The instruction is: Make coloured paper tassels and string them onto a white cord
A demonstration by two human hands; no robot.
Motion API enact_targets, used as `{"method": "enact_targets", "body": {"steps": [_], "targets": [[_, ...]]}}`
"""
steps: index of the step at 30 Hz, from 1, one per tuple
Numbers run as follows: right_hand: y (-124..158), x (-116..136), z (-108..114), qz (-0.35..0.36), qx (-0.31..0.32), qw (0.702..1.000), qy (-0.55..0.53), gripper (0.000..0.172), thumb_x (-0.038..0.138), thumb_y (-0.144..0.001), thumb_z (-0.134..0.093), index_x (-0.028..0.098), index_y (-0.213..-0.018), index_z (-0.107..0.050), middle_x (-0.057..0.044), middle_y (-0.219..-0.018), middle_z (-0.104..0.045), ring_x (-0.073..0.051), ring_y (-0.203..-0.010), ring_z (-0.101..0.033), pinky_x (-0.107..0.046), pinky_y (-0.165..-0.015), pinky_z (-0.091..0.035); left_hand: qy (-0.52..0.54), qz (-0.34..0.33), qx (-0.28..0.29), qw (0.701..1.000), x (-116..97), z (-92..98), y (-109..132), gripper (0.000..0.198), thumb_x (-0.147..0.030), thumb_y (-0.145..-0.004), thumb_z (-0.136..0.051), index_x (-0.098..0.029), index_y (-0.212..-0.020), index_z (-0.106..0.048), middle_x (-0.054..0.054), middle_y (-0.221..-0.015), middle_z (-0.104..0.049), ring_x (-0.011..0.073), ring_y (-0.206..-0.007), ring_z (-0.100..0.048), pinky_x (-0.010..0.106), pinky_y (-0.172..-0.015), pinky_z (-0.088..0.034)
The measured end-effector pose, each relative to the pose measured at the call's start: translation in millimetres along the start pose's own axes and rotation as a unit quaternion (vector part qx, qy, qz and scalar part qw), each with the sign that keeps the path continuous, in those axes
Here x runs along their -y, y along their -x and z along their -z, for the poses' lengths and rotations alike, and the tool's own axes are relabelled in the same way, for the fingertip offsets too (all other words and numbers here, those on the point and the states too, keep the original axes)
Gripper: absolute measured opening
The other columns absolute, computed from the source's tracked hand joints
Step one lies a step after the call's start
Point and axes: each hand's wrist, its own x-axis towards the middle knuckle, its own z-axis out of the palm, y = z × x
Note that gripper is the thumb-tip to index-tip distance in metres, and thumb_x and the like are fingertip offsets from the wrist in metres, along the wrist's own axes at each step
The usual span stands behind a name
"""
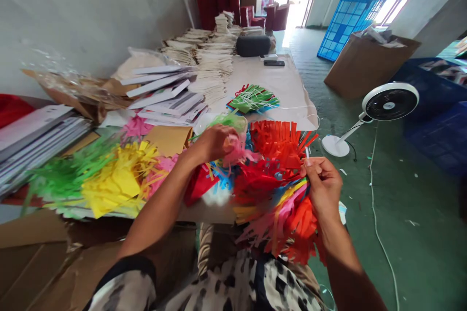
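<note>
My left hand (pixel 219 142) is closed, somewhat blurred, on a piece of pink fringed paper (pixel 241 151) over the table's near edge. My right hand (pixel 323 177) pinches the right edge of a multicoloured bundle of fringed paper strips, thumb against fingers. Red fringed paper (pixel 275 138) makes up most of that bundle. Pink strips (pixel 272 216), with yellow and orange ones, hang from it over the table edge toward my lap. Beneath my left wrist lie a red paper piece (pixel 200 184) and blue strips (pixel 224 180).
Yellow fringed paper (pixel 113 180) and green fringed paper (pixel 73 170) are heaped at left. Behind them lie stacked white flat pieces (pixel 175 92). A green fringed bundle with white string (pixel 253 98) rests farther back. A white fan (pixel 390 102) stands right, near a cardboard box (pixel 365 65).
</note>
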Motion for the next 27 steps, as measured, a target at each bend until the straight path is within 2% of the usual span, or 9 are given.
{"method": "enact_targets", "body": {"steps": [3, 5, 7, 10, 13, 19, 22, 24, 27], "targets": [[1, 4, -4, 0.010, 0.008, 1.000, 0.015, 0.026, 0.046, -0.095, -0.075, 0.022, -0.087, -0.068, 0.003, -0.067, -0.063, -0.013, -0.061, -0.054, -0.028, -0.065, -0.042, -0.020, -0.035, -0.025, 0.999, -22, 2.1, 9, 0.049, -0.003, -0.076, -0.061, -0.021, -0.119, -0.076, 0.008, -0.122, -0.076, 0.0261, -0.120, -0.066, 0.043, -0.109, -0.052], [1, 7, -5, 0.014, 0.013, 0.999, 0.029, 0.027, 0.046, -0.095, -0.074, 0.022, -0.085, -0.068, 0.003, -0.068, -0.063, -0.013, -0.061, -0.053, -0.028, -0.064, -0.041, 0.027, -0.050, -0.115, 0.992, -41, 6.4, 14, 0.045, 0.000, -0.080, -0.054, -0.022, -0.112, -0.077, 0.006, -0.120, -0.075, 0.0222, -0.118, -0.066, 0.040, -0.108, -0.052], [1, 10, -5, 0.016, 0.012, 0.999, 0.040, 0.027, 0.045, -0.095, -0.074, 0.022, -0.084, -0.068, 0.003, -0.068, -0.064, -0.013, -0.062, -0.054, -0.028, -0.064, -0.041, 0.079, -0.072, -0.156, 0.982, -58, 5.1, 19, 0.034, -0.003, -0.087, -0.052, -0.022, -0.100, -0.076, 0.004, -0.110, -0.076, 0.0185, -0.104, -0.069, 0.034, -0.096, -0.056], [1, 11, -6, 0.013, 0.010, 0.999, 0.042, 0.026, 0.045, -0.095, -0.074, 0.022, -0.085, -0.068, 0.003, -0.067, -0.063, -0.014, -0.062, -0.055, -0.028, -0.064, -0.041, 0.075, -0.124, -0.051, 0.988, -72, -14.8, 25, 0.021, -0.009, -0.094, -0.057, -0.022, -0.094, -0.074, 0.003, -0.096, -0.076, 0.0167, -0.089, -0.070, 0.031, -0.083, -0.055], [2, 12, -7, 0.016, 0.011, 0.999, 0.047, 0.026, 0.046, -0.096, -0.073, 0.022, -0.086, -0.068, 0.003, -0.067, -0.064, -0.014, -0.061, -0.055, -0.028, -0.063, -0.042, -0.029, -0.140, 0.066, 0.987, -71, -44.6, 30, 0.020, -0.006, -0.093, -0.057, -0.020, -0.094, -0.071, 0.005, -0.091, -0.076, 0.0200, -0.092, -0.071, 0.032, -0.084, -0.053], [3, 11, -8, 0.023, 0.011, 0.998, 0.057, 0.025, 0.045, -0.096, -0.073, 0.022, -0.085, -0.069, 0.003, -0.065, -0.063, -0.013, -0.060, -0.053, -0.028, -0.063, -0.042, -0.098, -0.124, 0.122, 0.980, -56, -68.4, 37, 0.017, -0.011, -0.097, -0.057, -0.019, -0.101, -0.071, 0.006, -0.095, -0.076, 0.0205, -0.091, -0.072, 0.031, -0.078, -0.051], [3, 12, -9, 0.025, 0.011, 0.998, 0.062, 0.027, 0.046, -0.096, -0.072, 0.022, -0.085, -0.069, 0.003, -0.066, -0.064, -0.013, -0.060, -0.053, -0.028, -0.062, -0.041, -0.021, -0.110, 0.080, 0.991, -50, -62.1, 36, 0.017, -0.011, -0.095, -0.060, -0.020, -0.104, -0.072, 0.004, -0.097, -0.079, 0.0187, -0.092, -0.073, 0.030, -0.084, -0.052], [4, 13, -10, 0.028, 0.012, 0.998, 0.064, 0.029, 0.048, -0.096, -0.072, 0.022, -0.084, -0.069, 0.003, -0.066, -0.063, -0.013, -0.060, -0.053, -0.028, -0.062, -0.041, 0.071, -0.055, 0.017, 0.996, -48, -54.1, 32, 0.011, -0.016, -0.094, -0.067, -0.021, -0.102, -0.073, 0.002, -0.094, -0.079, 0.0159, -0.084, -0.074, 0.027, -0.079, -0.053], [5, 14, -13, 0.032, 0.018, 0.997, 0.066, 0.030, 0.048, -0.097, -0.071, 0.022, -0.083, -0.068, 0.002, -0.067, -0.062, -0.014, -0.061, -0.052, -0.028, -0.061, -0.041, 0.208, 0.035, -0.095, 0.973, -49, -41.3, 25, 0.014, -0.027, -0.089, -0.078, -0.021, -0.102, -0.073, 0.000, -0.088, -0.079, 0.0125, -0.073, -0.072, 0.022, -0.065, -0.051]]}}
